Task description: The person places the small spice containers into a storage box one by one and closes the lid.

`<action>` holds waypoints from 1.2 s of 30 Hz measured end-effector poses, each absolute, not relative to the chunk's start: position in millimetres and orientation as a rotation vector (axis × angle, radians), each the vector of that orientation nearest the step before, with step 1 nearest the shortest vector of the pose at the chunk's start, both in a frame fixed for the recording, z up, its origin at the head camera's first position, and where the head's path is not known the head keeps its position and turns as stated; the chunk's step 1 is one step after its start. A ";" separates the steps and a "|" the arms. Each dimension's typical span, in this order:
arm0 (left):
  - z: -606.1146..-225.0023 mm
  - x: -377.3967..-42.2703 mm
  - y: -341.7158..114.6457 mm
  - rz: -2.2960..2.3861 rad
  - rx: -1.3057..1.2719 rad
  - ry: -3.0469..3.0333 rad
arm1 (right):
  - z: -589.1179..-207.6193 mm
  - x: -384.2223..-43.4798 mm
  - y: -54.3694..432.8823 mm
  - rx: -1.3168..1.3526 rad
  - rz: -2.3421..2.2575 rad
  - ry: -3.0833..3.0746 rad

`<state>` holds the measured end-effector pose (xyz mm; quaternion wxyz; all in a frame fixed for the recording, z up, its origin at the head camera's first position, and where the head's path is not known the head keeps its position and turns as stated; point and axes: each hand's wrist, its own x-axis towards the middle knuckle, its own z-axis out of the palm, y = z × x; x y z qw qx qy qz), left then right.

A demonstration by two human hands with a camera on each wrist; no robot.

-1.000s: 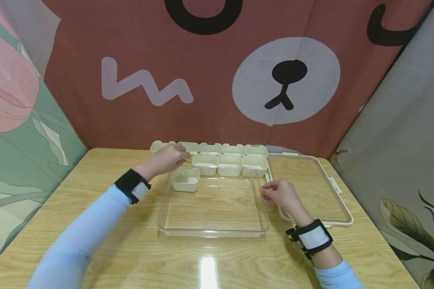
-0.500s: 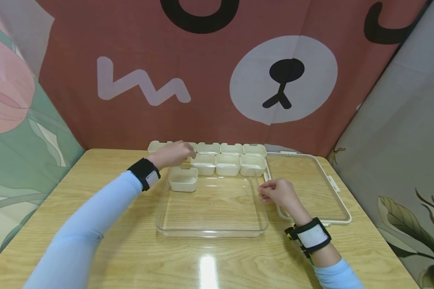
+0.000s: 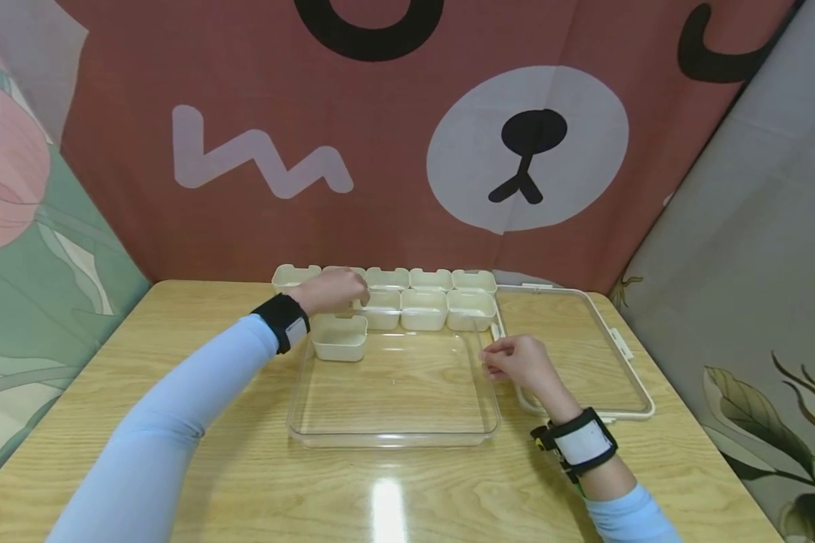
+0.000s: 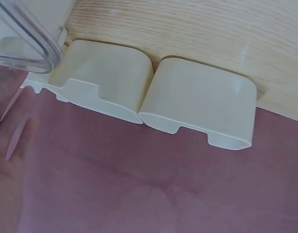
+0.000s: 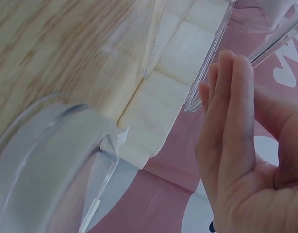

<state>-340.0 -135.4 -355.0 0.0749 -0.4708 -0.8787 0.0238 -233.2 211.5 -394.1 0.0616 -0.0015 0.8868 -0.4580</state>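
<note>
In the head view, my left hand (image 3: 333,290) reaches over the cream open-topped boxes at the back, fingertips right at the leftmost front-row box (image 3: 382,311). The left wrist view has its fingers at the left edge, beside the corner of a clear plastic tub (image 4: 44,51); I cannot tell whether they grip a box. My right hand (image 3: 521,362) pinches the right rim of the clear tub (image 3: 394,439) between thumb and straight fingers. One cream box (image 3: 339,339) stands in the tub's back left corner. Notched cream boxes (image 4: 200,102) show close up in the left wrist view.
A back row of several boxes (image 3: 474,281) stands against the bear-printed cloth (image 3: 244,234). Flat on the table (image 3: 258,483), right of the tub, lies a clear lid with a pale frame (image 3: 621,354). Patterned cloths hang at both sides.
My left hand has moved to the right along the boxes, from beside the back row to the leftmost front-row box. The right hand stays at the tub's rim. The view shifts slightly.
</note>
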 end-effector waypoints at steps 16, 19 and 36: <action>-359.5 -347.2 -139.5 0.004 -1.449 -2.712 | -392.6 -233.2 208.8 0.019 -1.355 2.696; -356.0 -345.4 -139.9 -0.023 -1.475 -2.709 | -393.2 -233.5 208.8 0.011 -1.347 2.706; -361.2 -352.8 -139.8 -0.118 -1.517 -2.695 | -392.4 -232.3 209.7 0.008 -1.326 2.733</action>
